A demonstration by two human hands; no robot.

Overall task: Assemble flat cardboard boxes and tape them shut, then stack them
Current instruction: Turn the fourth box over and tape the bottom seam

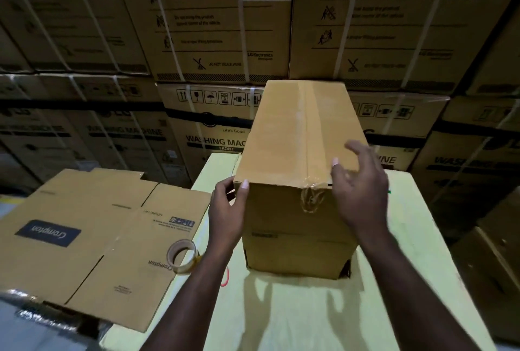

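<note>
Left hand grips the near left top corner of the taped cardboard box, thumb on the front face and fingers round the side. Right hand is loose with fingers spread over the near right corner, grasping nothing; whether it touches the box I cannot tell. The box stands on a pale yellow surface, a strip of clear tape along its top seam with the end crumpled down the near face. To its left lies a flat Crompton carton, unfolded, with a roll of clear tape standing on its near edge. Strapped washing-machine cartons are stacked behind.
</note>
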